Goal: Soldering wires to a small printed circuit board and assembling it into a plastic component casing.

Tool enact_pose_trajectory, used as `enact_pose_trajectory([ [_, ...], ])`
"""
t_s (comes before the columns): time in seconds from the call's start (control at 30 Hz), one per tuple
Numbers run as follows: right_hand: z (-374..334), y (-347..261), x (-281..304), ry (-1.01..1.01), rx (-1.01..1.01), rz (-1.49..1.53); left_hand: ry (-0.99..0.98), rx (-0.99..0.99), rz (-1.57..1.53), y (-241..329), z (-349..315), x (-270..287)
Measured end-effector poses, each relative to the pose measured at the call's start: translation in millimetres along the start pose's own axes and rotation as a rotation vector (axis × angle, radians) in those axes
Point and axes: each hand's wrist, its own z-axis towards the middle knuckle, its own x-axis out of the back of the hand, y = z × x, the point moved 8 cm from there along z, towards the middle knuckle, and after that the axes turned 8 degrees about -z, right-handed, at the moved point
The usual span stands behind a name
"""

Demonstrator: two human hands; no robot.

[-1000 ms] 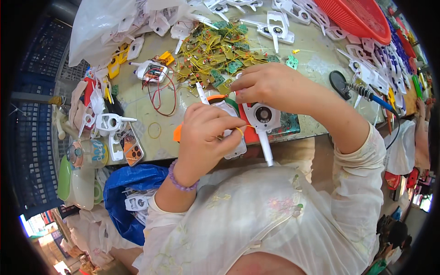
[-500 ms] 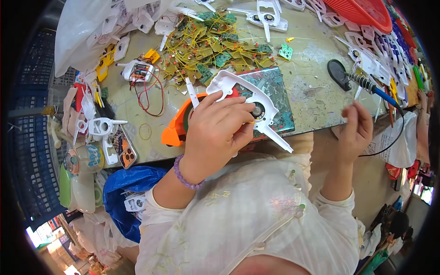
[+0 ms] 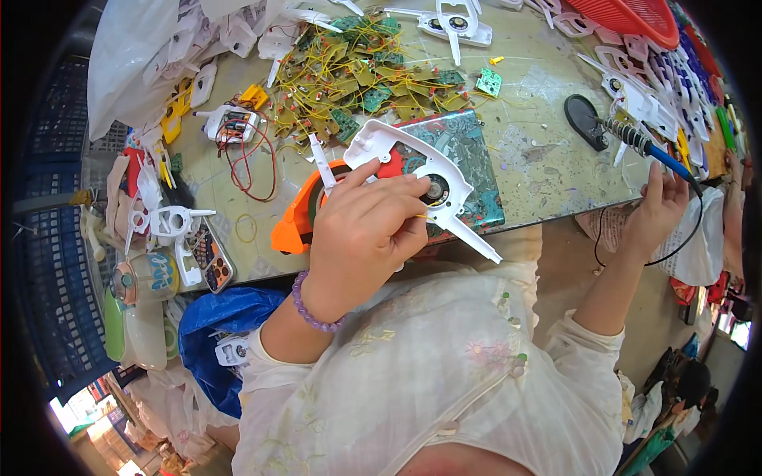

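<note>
My left hand (image 3: 369, 218), with a purple bead bracelet on the wrist, is closed on a white plastic shell (image 3: 452, 178) at the table's front edge. A round black speaker (image 3: 436, 190) sits inside the shell, and a bit of yellow wire shows by my thumb and fingertip. Under that hand lies an orange plastic piece (image 3: 290, 234), partly hidden. At the right, my right hand (image 3: 663, 206) is raised with its fingers apart, just below the blue handle of a soldering iron (image 3: 671, 161). The iron's coiled-wire holder (image 3: 631, 136) stands on a black round base (image 3: 585, 121).
A heap of circuit boards with yellow wires (image 3: 365, 71) covers the back middle. White shells (image 3: 635, 99) pile up at the right below a red basket (image 3: 627, 20). A battery case with red wires (image 3: 230, 124) and a phone (image 3: 214, 258) lie left. The iron's black cable (image 3: 697, 218) hangs off the edge.
My right hand has moved right and up to the soldering iron's handle. My left hand keeps its hold on the shell; the whole view has shifted slightly.
</note>
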Motion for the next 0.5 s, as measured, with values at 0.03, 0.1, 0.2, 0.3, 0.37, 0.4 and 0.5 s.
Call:
enact_pose_trajectory([
  [0.03, 4.2, -5.7, -9.6, -0.052, 0.008, -0.064, 0.0, 0.0, 0.005, 0.1, -0.6, 0.4],
  [0.1, 10.1, -1.2, -24.4, -0.113, 0.017, -0.12, 0.001, 0.015, -0.004, -2.1, -2.5, 2.0],
  [0.2, 28.1, 17.7, -17.6, -0.138, 0.012, -0.176, -0.009, 0.027, -0.058, -5.5, -2.8, 2.1],
  [0.3, 38.1, 26.0, -13.2, -0.202, -0.064, -0.277, -0.03, 0.032, -0.102, -7.0, -1.2, 2.3],
  [0.37, 43.0, 19.3, -14.4, -0.248, -0.032, -0.297, -0.045, 0.035, -0.11, -7.1, -1.3, 1.6],
  [0.4, 47.8, 13.6, -4.4, -0.17, 0.02, -0.333, -0.055, 0.045, -0.116, -8.1, -1.7, 1.0],
  [0.5, 53.9, -29.9, 42.8, 0.074, 0.122, -0.357, -0.057, 0.063, -0.132, -9.9, -3.3, 2.1],
])
